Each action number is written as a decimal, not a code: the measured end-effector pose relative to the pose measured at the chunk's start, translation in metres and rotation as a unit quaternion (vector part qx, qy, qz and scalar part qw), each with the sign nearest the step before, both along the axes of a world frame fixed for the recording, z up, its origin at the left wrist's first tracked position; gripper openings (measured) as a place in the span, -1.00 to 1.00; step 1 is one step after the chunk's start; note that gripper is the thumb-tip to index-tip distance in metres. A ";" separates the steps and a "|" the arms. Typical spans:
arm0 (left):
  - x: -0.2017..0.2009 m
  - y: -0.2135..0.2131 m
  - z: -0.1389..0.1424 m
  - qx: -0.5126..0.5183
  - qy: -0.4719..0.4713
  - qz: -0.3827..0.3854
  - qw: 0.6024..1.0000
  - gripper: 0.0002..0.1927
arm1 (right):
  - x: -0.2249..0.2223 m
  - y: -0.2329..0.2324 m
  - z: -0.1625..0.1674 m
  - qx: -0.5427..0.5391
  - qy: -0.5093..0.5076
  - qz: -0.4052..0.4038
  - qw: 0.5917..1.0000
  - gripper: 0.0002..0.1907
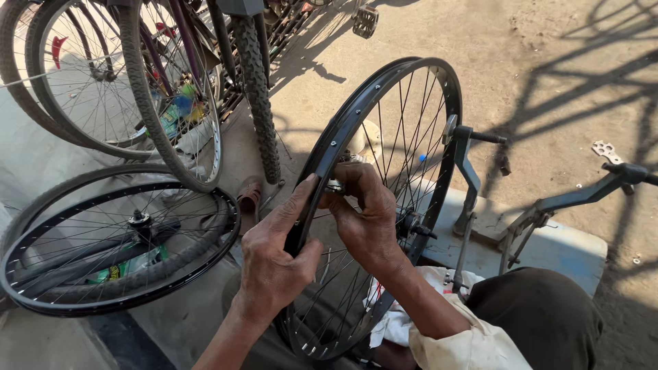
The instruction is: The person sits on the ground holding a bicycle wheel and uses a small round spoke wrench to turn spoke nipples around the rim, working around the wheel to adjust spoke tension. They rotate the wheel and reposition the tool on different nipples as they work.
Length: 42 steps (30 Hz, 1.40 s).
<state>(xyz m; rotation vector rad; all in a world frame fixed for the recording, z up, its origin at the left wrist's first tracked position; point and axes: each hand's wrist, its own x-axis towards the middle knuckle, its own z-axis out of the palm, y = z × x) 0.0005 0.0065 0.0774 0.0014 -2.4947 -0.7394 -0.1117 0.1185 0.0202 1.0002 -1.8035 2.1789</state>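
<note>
A bare black bicycle rim with thin spokes stands upright in a grey truing stand in front of me. My left hand grips the near edge of the rim, thumb pressed along it. My right hand is closed on a small metal tool at a spoke just inside the rim, fingers curled around it. The hub sits behind my right hand.
A second black wheel lies flat at the left over a tyre. Parked bicycles' wheels stand at the top left. A flat metal wrench lies on the dirt ground at the right. My knee is at the bottom right.
</note>
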 end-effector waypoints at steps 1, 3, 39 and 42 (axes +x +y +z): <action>0.000 0.002 0.000 0.011 -0.006 0.001 1.000 -0.19 | 0.003 0.003 -0.001 -0.002 0.048 -0.022 0.999 -0.66; -0.004 0.002 0.002 0.018 -0.028 0.022 0.999 -0.21 | 0.007 0.006 -0.001 -0.007 0.107 -0.042 0.993 -0.67; 0.016 -0.021 -0.033 0.053 -0.043 0.075 0.995 -0.20 | -0.015 0.004 -0.026 0.019 0.011 0.105 0.994 -0.74; 0.019 -0.019 -0.033 0.056 -0.049 0.086 0.993 -0.21 | -0.016 0.007 -0.023 0.021 0.029 0.105 0.994 -0.74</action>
